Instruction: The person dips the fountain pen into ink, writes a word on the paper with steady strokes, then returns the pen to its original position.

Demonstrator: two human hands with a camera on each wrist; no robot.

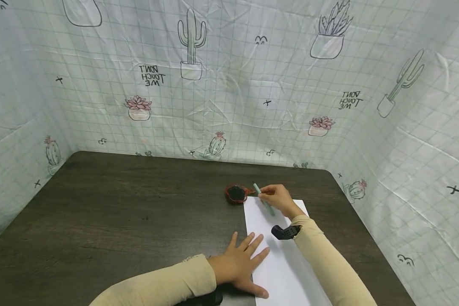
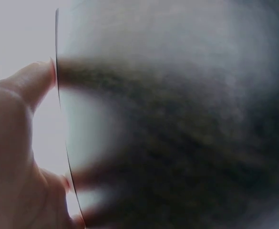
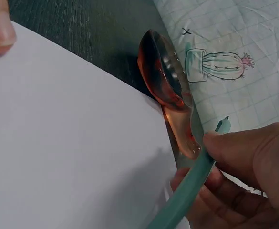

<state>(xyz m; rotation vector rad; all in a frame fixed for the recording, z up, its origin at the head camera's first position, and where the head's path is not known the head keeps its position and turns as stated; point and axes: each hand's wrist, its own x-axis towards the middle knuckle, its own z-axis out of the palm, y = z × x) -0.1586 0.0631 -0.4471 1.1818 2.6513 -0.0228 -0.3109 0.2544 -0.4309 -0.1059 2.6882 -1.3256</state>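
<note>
My right hand pinches a teal pencil between thumb and fingers at the far end of a white sheet of paper. The dark tip of the pencil points away from me, past the thumb. Right by these fingertips is the handle of a round, dark-faced object with a translucent amber rim, like a hand mirror. With fingers spread, my left hand rests across the left edge of the paper. The left wrist view shows its thumb, with much of the frame blurred.
Under the paper is a dark wooden table, stretching far to the left. A white cloth with cactus drawings surrounds its back and sides. A black wristband sits on my right wrist, over a cream sleeve.
</note>
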